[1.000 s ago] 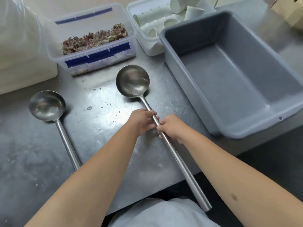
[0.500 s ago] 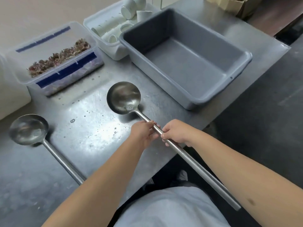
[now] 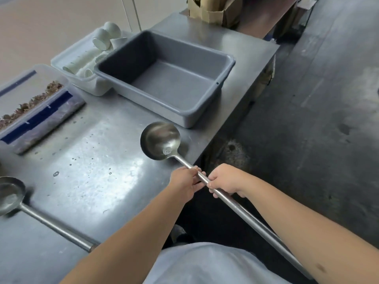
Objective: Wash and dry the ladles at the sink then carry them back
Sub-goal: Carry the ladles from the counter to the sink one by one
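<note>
A long steel ladle hangs just above the front right corner of the steel table, bowl up, its handle running down to the lower right past the table edge. My left hand grips the handle close to the bowl. Right behind it, my right hand grips the same handle. A second steel ladle lies flat on the table at the far left, its handle pointing toward me.
A grey plastic tub stands behind the held ladle. A white bin of cups and a clear box of dried bits sit at the back left. Dark floor lies to the right; cardboard stands at the far end.
The held ladle has come up off the table and moved right toward the table's corner, both hands staying on its handle. My view has swung right; the other ladle stays put.
</note>
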A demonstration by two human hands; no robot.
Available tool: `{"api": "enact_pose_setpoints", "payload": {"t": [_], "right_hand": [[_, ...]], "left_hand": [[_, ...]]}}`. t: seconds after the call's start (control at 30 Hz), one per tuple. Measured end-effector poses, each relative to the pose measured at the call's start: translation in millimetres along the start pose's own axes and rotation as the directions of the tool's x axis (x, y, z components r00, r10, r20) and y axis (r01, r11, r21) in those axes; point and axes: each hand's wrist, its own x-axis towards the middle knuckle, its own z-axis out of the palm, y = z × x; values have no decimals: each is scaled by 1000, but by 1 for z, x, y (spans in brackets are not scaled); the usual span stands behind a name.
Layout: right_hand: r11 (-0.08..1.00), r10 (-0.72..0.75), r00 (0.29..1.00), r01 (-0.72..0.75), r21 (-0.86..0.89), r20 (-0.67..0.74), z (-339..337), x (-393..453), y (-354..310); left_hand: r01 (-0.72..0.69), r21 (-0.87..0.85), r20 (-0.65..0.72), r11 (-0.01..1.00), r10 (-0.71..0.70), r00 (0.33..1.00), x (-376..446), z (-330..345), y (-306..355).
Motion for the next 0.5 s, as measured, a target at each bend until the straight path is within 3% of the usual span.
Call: {"api": "enact_pose_setpoints", "payload": {"t": [0.27, 0.5], "right_hand": [[989, 60, 994, -46, 144, -93, -27, -91, 112], [947, 139, 965, -62, 316, -225, -35, -186, 236]], "left_hand": [[17, 122, 70, 992, -26, 997, -50, 93, -85], [38, 312, 223, 949, -112, 968, -96, 182, -187]]}}
